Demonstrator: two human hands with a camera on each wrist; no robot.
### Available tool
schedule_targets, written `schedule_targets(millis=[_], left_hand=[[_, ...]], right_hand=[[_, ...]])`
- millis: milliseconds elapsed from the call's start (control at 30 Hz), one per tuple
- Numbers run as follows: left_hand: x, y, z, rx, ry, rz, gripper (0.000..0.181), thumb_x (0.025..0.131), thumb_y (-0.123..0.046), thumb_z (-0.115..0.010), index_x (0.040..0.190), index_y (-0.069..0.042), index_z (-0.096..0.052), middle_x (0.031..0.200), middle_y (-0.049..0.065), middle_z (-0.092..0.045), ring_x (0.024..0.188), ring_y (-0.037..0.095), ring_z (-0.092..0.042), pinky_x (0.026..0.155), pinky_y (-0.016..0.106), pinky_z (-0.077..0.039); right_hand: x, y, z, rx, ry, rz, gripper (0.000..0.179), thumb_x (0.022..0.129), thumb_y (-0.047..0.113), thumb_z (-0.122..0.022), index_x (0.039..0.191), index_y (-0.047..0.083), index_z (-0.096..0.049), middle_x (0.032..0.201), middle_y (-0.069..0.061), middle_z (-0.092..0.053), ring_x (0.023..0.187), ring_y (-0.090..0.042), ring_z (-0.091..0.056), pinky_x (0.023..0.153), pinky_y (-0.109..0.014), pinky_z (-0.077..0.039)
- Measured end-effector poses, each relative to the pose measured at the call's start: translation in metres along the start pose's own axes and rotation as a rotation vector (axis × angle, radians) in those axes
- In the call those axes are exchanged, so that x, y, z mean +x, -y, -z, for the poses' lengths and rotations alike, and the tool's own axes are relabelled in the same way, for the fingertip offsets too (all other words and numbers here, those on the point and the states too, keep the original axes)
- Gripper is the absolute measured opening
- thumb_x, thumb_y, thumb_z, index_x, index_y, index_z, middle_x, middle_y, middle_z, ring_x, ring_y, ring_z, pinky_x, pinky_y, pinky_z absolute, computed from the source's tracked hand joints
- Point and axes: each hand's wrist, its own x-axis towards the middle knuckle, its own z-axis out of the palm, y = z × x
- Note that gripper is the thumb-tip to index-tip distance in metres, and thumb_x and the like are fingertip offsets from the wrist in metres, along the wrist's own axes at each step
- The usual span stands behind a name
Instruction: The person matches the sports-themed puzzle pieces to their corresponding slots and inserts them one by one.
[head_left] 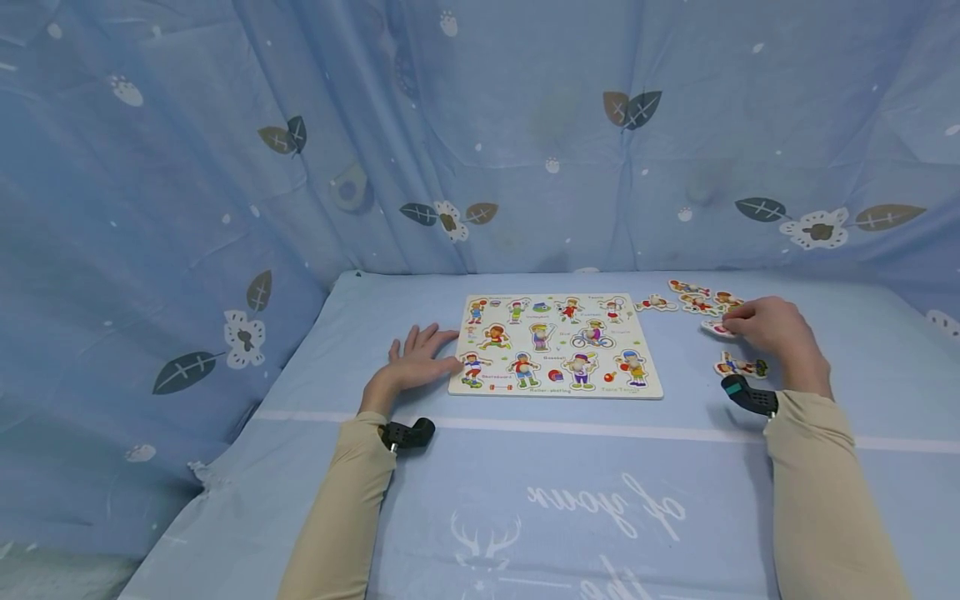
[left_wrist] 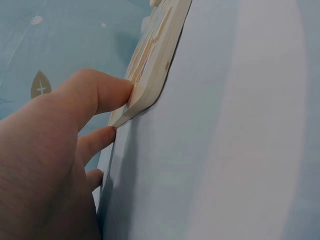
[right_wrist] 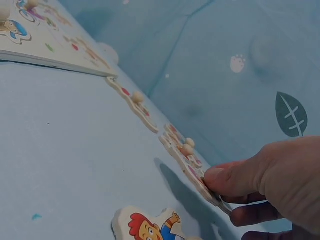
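A wooden knob puzzle board [head_left: 555, 342] with sports figures lies flat on the cloth-covered table. My left hand [head_left: 420, 360] is at its left side, fingers spread; in the left wrist view the thumb [left_wrist: 112, 94] rests on the board's top near a rounded corner, and a fingertip meets the edge below. To the right of the board, my right hand [head_left: 772, 329] pinches a puzzle piece [head_left: 716, 329] between thumb and fingers. That piece [right_wrist: 192, 172] is tilted over its shadow in the right wrist view, its far end overlapping other pieces there.
Several loose figure pieces [head_left: 699, 303] lie at the back right, one [head_left: 657, 303] close to the board's right edge. Nearer me, below the right hand, lies another figure piece [head_left: 738, 367]. A blue patterned curtain [head_left: 525, 150] hangs behind the table.
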Motion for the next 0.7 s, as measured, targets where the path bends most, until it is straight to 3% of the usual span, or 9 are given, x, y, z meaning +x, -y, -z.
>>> schedule_targets(millis=[200,700], left_hand=[[-0.001,-0.001,0.001,-0.001,-0.001,0.002,0.073,0.09,-0.054,-0.052,0.155,-0.027,-0.033,0.167,0.01,-0.007,0.152,0.038,0.01,0.117,0.063,0.008],[-0.002,-0.001,0.001,0.001,-0.004,-0.001,0.073,0.09,-0.054,-0.053,0.155,-0.027,-0.033,0.167,0.01,-0.008,0.152,0.038,0.009,0.116,0.064,0.008]], right_hand=[[0.002,0.006,-0.002,-0.001,-0.018,-0.012,0.037,0.098,0.021,-0.058,0.117,-0.011,-0.063,0.116,-0.032,-0.057,0.098,-0.042,-0.05,0.08,-0.056,-0.044],[0.001,0.011,-0.006,0.01,-0.045,-0.016,0.045,0.098,0.027,-0.059,0.12,-0.012,-0.061,0.121,-0.033,-0.054,0.106,-0.046,-0.047,0.089,-0.063,-0.041]])
